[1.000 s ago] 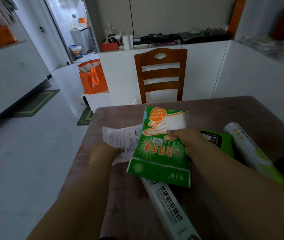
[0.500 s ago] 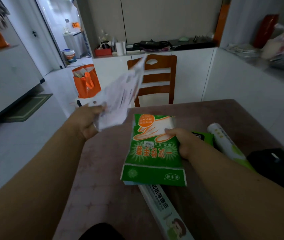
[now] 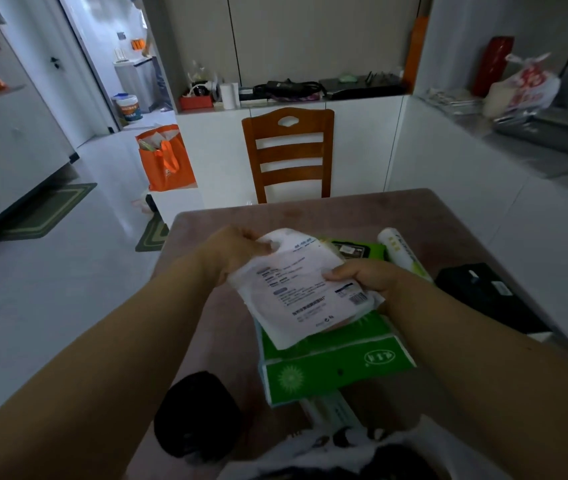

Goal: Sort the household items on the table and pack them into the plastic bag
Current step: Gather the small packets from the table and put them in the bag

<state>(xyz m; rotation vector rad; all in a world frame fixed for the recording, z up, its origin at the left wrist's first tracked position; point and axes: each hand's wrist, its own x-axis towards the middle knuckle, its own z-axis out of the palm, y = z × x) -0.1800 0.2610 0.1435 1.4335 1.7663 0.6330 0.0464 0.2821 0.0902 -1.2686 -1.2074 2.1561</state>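
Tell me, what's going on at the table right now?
Left hand and right hand: both grip the white printed packet. Green packet lies beneath it on the table. No plastic bag open on it.

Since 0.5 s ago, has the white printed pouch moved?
Yes. The white printed pouch came down from in front of the wooden chair to just above the green packet; both hands hold it.

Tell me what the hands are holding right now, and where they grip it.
Both hands hold the white printed packet: the left hand pinches its top left edge, the right hand its right edge.
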